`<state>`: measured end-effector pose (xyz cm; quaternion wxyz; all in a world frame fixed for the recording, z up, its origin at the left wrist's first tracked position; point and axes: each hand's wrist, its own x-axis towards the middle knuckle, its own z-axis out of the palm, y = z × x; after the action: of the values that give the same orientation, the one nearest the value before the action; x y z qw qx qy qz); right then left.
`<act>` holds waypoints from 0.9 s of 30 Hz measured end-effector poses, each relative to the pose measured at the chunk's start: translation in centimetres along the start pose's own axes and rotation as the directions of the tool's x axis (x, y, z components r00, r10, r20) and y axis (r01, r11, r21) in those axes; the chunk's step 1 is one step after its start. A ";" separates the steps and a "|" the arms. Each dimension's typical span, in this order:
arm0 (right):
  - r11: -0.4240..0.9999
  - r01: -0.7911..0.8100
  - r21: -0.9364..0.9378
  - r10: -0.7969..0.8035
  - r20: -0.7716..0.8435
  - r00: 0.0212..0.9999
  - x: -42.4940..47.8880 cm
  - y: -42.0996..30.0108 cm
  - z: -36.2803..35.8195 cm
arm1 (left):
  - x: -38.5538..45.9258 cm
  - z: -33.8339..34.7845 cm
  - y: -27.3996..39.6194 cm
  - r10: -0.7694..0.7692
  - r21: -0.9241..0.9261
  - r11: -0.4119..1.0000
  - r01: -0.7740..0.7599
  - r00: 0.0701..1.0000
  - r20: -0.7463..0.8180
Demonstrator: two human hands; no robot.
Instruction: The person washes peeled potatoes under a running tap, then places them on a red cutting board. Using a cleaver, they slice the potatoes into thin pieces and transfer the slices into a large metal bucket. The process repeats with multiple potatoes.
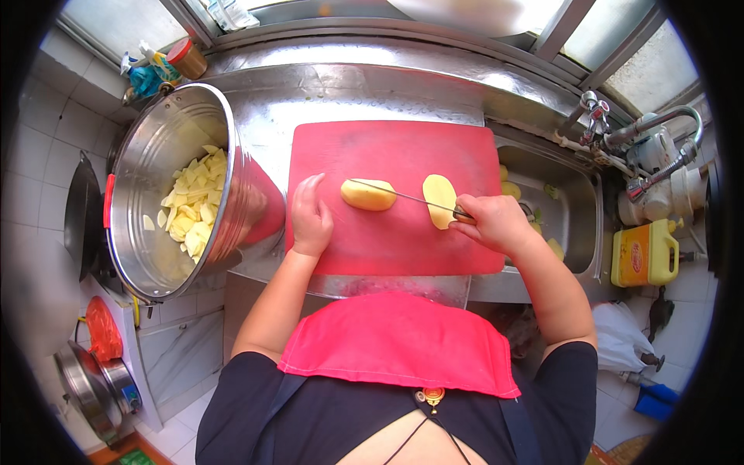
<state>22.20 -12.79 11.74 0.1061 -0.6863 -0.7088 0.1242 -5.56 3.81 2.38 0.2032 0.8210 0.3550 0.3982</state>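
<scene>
A red cutting board (395, 244) lies before me. My right hand (494, 221) grips the handle of a knife (415, 199), whose thin blade reaches left across the board, its tip over a peeled potato piece (367, 196). Another peeled potato piece (440, 195) lies cut face up beside my right hand, partly under the blade. Near the board's left edge rests my left hand (311, 218), holding nothing, its fingers extended close together and the thumb a little apart. Left of the board, a tall steel bucket (231, 192) holds many sliced potato pieces (195, 200).
On the right is a steel sink (575, 215) with several potatoes in it, a faucet (657, 131) above and a yellow jug (644, 254) beside it. A brown jar with a red lid (187, 58) and spray bottles stand behind the bucket. A black wok (83, 215) is at far left.
</scene>
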 end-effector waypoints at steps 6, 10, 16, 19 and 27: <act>0.999 0.035 -0.004 -0.035 0.067 0.997 1.9 0.8 -0.6 | 1.0 -1.7 1.3 0.035 0.014 0.999 -0.035 0.999 0.002; 1.000 0.027 0.003 -0.028 0.096 0.995 2.3 1.2 -0.4 | 0.8 -0.3 2.3 -0.130 0.111 0.986 0.122 0.989 0.067; 0.999 -0.045 0.008 0.044 0.122 0.992 2.2 0.7 0.5 | 0.6 2.8 2.3 -0.203 0.263 0.947 0.187 0.978 0.036; 0.991 -0.128 -0.028 0.131 0.141 0.981 3.6 -1.3 1.0 | 3.0 3.3 -0.2 -0.125 0.432 0.890 0.144 0.989 -0.072; 0.912 -0.310 0.269 0.291 0.109 0.950 0.2 -7.1 2.4 | 1.5 3.0 0.6 -0.126 0.047 0.992 0.119 0.966 0.224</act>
<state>14.69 -12.89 11.72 0.1590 -0.7604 -0.5727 0.2617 -2.31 4.35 1.70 0.2529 0.8408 0.3861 0.2828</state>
